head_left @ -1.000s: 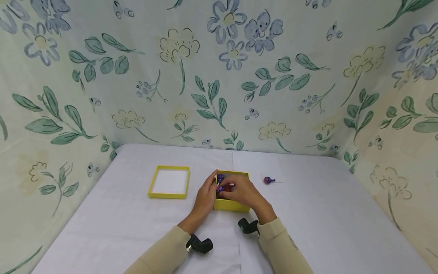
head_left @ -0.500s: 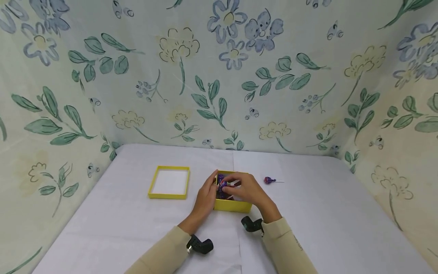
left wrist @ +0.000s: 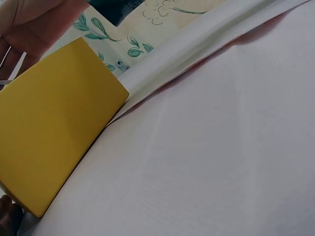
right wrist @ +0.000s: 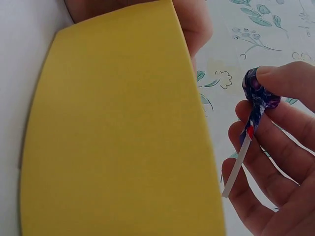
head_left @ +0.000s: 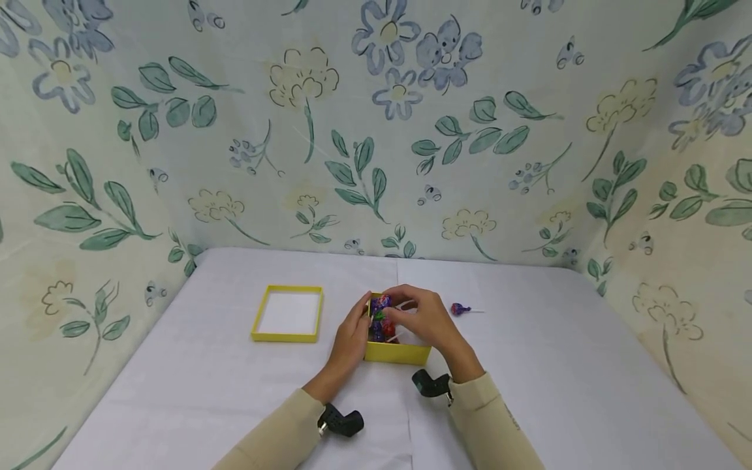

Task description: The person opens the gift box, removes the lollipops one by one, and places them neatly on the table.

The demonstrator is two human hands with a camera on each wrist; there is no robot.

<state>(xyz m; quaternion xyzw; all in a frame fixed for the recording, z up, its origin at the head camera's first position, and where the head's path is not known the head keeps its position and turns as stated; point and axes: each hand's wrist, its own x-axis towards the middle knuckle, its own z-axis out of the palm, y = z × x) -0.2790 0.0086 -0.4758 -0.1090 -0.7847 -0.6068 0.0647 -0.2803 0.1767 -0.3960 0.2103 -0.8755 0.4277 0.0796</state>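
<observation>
A small yellow box (head_left: 397, 353) stands mid-table with several wrapped lollipops (head_left: 380, 324) inside. My left hand (head_left: 353, 331) lies along the box's left wall, fingers fairly straight, one fingertip at the far corner. My right hand (head_left: 424, 318) is over the box and pinches a purple-wrapped lollipop (head_left: 384, 301) by its head. In the right wrist view that lollipop (right wrist: 258, 95) sits between thumb and fingers, its white stick hanging down beside the box wall (right wrist: 118, 132). The left wrist view shows the box's outer wall (left wrist: 54, 128) on the white cloth.
The yellow lid (head_left: 288, 314) lies upside down left of the box. One loose purple lollipop (head_left: 461, 309) lies on the cloth to the right. Floral fabric walls close the table's back and sides. A white cloth (head_left: 558, 365) covers the table.
My right hand has risen from inside the box and moved toward its far edge with a purple lollipop pinched in its fingers. The left hand has stayed against the box.
</observation>
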